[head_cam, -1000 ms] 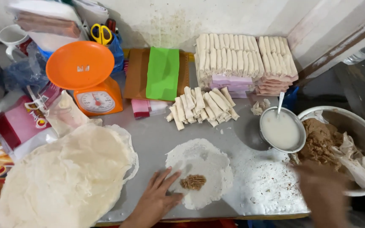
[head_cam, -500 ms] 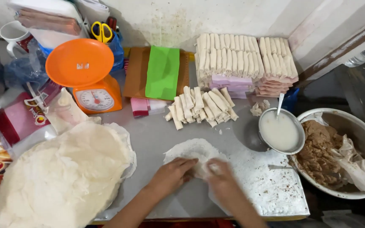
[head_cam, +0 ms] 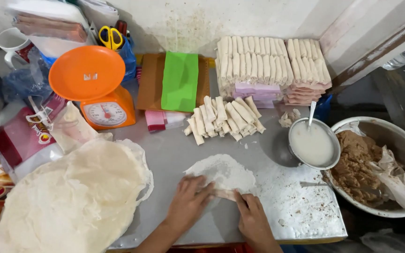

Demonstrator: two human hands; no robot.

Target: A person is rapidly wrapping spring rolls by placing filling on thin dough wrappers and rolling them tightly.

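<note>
A thin round white wrapper (head_cam: pixel 223 173) lies on the metal table (head_cam: pixel 179 150), its near edge folded over into a roll. My left hand (head_cam: pixel 188 204) presses the left part of that fold, fingers curled on it. My right hand (head_cam: pixel 251 218) holds the right end of the fold. The filling is hidden inside the fold. A large stack of flat wrappers (head_cam: pixel 71 197) lies to the left. A loose pile of finished rolls (head_cam: pixel 223 117) sits just beyond the wrapper.
A big metal bowl of brown filling (head_cam: pixel 362 159) and a small bowl of white paste with a spoon (head_cam: pixel 312 145) stand at right. An orange kitchen scale (head_cam: pixel 92 89), green board (head_cam: pixel 180 79), stacked trays of rolls (head_cam: pixel 268 63), bags and a mug crowd the back and left.
A second ago only my left hand touched the open wrapper with brown filling showing. Since then my right hand came in, and both hands folded the near edge over the filling.
</note>
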